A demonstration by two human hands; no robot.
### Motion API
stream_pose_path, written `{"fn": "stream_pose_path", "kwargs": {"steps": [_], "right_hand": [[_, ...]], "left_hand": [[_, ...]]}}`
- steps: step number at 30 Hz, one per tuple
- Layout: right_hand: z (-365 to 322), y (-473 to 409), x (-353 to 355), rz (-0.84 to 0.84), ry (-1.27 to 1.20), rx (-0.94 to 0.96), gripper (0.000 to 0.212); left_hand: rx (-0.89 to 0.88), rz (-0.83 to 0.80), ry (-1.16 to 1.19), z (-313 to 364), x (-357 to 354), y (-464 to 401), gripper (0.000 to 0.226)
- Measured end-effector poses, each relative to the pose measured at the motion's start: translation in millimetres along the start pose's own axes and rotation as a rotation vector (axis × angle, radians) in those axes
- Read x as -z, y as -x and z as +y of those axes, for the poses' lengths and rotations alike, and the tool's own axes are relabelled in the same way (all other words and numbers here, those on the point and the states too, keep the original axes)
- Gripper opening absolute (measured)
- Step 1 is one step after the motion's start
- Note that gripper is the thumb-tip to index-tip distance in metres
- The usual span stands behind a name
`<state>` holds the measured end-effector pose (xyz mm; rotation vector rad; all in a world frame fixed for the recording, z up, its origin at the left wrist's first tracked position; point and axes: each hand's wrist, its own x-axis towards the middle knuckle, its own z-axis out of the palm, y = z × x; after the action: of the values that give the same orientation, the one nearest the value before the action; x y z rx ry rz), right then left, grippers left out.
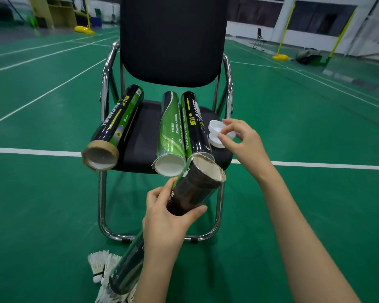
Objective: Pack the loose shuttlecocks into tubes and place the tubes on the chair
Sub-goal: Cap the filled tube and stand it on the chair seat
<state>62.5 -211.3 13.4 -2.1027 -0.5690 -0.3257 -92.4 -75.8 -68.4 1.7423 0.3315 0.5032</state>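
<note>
- Loose shuttlecocks (101, 267) lie on the floor, nearest.
- Left hand (169, 221) grips an open tube (193, 191), tilted.
- Right hand (241, 138) pinches white caps (216, 132) on the chair (173, 40).
- Three tubes (173, 132) lie on its seat.

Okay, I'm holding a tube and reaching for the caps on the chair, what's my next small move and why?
Probably lift one white cap off the chair and bring it to the held tube. Your right hand already pinches a cap, and the tube in your left hand shows an open, uncapped end facing up.
</note>
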Motion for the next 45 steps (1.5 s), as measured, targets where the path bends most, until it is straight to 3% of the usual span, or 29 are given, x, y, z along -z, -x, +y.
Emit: {"fn": "stream_pose_path", "kwargs": {"steps": [7,10,22,27,32,40,45], "right_hand": [[-60.5,81.4,22.7,-0.289,-0.216,-0.007,0.019],[-74.2,104.0,26.0,-0.339,-0.213,-0.019,0.019],[-130.1,136.8,39.3,-0.299,-0.221,0.087,0.004],[-156.2,124.8,49.4,-0.270,-0.194,0.146,0.044],[-177.6,115.8,40.7,-0.161,-0.036,0.198,0.068],[-150.1,106.9,19.3,-0.090,0.022,0.189,0.066],[-138.7,106.4,11.2,-0.141,0.107,0.177,0.066]], "left_hand": [[-0.003,-0.012,0.009,8.9,12.6,32.0,0.070],[-0.009,-0.013,0.041,14.5,17.5,48.2,0.070],[-0.097,-0.024,0.060,58.0,40.6,72.1,0.057],[-0.181,-0.122,-0.074,98.2,53.0,46.0,0.058],[-0.256,-0.282,-0.209,119.8,76.3,19.8,0.053],[-0.151,-0.436,-0.167,105.9,75.1,4.4,0.051],[-0.121,-0.466,-0.110,82.9,67.2,-2.8,0.056]]}}
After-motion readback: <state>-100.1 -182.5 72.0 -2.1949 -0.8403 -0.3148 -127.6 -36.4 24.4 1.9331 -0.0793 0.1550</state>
